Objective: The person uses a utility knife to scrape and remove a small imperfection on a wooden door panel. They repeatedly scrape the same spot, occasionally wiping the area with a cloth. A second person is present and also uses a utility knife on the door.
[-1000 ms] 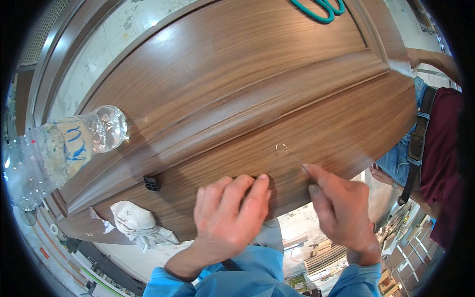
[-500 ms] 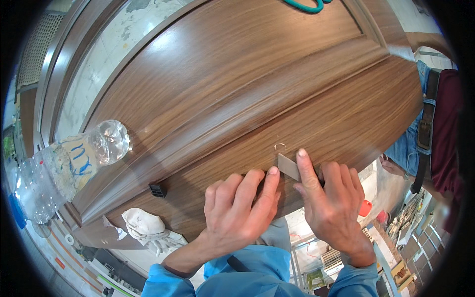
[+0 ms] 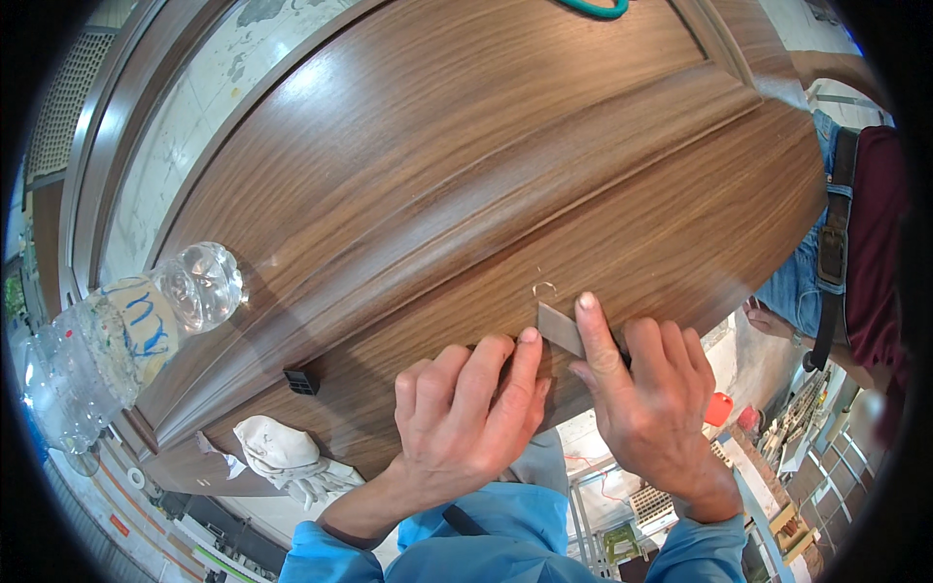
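A thin, flat grey-brown blade (image 3: 560,328) lies at a slant on a brown wood-grain door panel (image 3: 437,175). My right hand (image 3: 649,403) is closed on it, its index finger stretched along the blade and the other fingers curled. A dark part under that hand is mostly hidden. My left hand (image 3: 466,413) rests on the panel beside the blade, fingers bent and slightly apart, the index fingertip close to the blade's left edge. I see nothing held in it. Just beyond the blade's tip is a thin pale curl (image 3: 544,289), like a shaving.
A clear plastic bottle (image 3: 126,335) lies at the left. Near it are a small black block (image 3: 301,381) and white gloves (image 3: 282,449). A teal handle (image 3: 595,8) shows at the top edge. Another person in jeans (image 3: 802,238) stands at the panel's right end.
The whole view has shifted a little, with the bottle and block slightly farther left. Both hands keep nearly the same pose at the blade. A tiny pale fleck now shows above the curl.
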`<act>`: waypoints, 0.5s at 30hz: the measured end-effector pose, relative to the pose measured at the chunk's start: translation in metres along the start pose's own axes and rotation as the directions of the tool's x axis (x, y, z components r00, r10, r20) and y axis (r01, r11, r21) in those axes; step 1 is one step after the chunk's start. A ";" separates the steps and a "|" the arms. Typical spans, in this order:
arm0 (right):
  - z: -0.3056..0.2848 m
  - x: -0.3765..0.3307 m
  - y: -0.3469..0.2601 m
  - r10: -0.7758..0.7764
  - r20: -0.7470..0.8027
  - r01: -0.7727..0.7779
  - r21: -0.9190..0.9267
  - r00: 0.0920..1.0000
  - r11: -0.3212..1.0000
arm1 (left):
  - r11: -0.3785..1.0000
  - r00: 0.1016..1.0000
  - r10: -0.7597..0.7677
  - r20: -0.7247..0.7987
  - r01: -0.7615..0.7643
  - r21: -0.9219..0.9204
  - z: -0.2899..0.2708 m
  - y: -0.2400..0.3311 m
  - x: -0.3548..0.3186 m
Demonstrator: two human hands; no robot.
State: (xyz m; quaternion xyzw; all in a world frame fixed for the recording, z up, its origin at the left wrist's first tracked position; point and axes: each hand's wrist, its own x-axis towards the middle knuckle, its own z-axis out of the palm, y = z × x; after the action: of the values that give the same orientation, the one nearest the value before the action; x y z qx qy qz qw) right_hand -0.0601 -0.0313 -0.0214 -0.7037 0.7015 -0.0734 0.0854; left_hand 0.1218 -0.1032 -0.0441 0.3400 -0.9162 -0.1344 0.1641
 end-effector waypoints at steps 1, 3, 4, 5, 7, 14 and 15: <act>0.000 0.000 0.000 0.001 -0.003 -0.001 0.003 1.000 1.000 | 1.000 1.000 0.002 -0.003 -0.002 -0.004 0.000 0.000 0.000; 0.000 0.000 0.000 0.003 -0.009 -0.003 0.009 1.000 1.000 | 1.000 1.000 0.000 0.001 0.000 -0.009 0.000 0.000 0.000; 0.000 0.000 0.000 0.003 -0.007 -0.003 0.013 1.000 1.000 | 1.000 1.000 -0.001 0.006 0.001 -0.010 0.000 0.000 0.000; 0.000 0.000 0.000 0.003 -0.005 -0.003 0.017 1.000 1.000 | 1.000 1.000 -0.001 0.011 0.001 -0.012 0.000 0.000 0.000; 0.000 0.000 0.000 0.002 -0.004 -0.002 0.023 1.000 1.000 | 1.000 1.000 -0.002 0.012 0.002 -0.014 -0.001 0.000 -0.001; -0.001 0.001 0.000 0.009 0.001 -0.009 0.037 1.000 0.999 | 1.000 1.000 -0.012 0.004 0.012 -0.024 0.000 0.000 -0.001; -0.001 0.001 0.000 0.013 0.000 -0.013 0.043 1.000 0.999 | 1.000 1.000 -0.012 0.003 0.012 -0.024 0.000 0.000 -0.001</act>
State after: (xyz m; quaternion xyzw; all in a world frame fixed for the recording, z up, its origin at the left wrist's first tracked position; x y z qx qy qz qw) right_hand -0.0599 -0.0323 -0.0206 -0.6970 0.7044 -0.0880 0.1011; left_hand 0.1224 -0.1020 -0.0445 0.3435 -0.9126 -0.1469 0.1659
